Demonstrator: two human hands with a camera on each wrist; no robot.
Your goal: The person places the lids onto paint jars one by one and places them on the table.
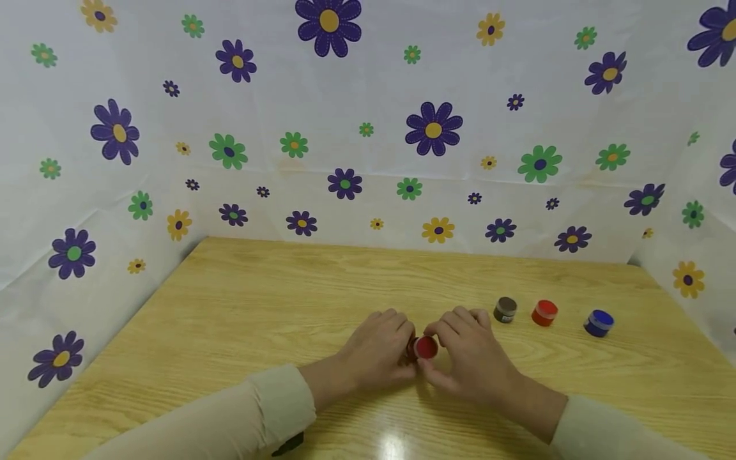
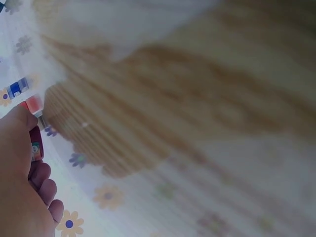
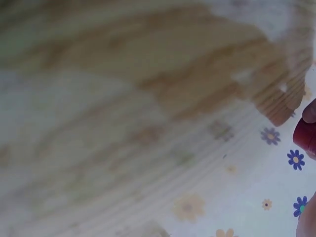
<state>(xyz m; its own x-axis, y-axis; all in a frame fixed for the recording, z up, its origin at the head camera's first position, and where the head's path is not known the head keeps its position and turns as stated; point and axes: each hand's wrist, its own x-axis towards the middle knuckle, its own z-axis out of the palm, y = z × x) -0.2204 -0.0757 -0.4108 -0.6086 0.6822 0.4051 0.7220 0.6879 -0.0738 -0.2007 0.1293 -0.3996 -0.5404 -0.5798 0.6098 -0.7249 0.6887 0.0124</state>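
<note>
Near the middle of the table in the head view, a small dark red paint jar (image 1: 427,348) sits between my two hands, tipped on its side with one round end toward me. My left hand (image 1: 376,348) grips it from the left; the left wrist view shows the jar's label (image 2: 35,149) beside the curled fingers. From the right, my right hand (image 1: 474,354) pinches the near end between thumb and fingers. At the edge of the right wrist view, the jar's red side (image 3: 305,136) shows under a fingertip. Much of the jar is covered by fingers.
Beyond my right hand stand three more paint jars: a dark brown one (image 1: 506,310), a bright red one (image 1: 544,313) and a blue one (image 1: 599,323). A white flowered cloth (image 1: 368,204) encloses the wooden table (image 1: 276,281) at the back and sides.
</note>
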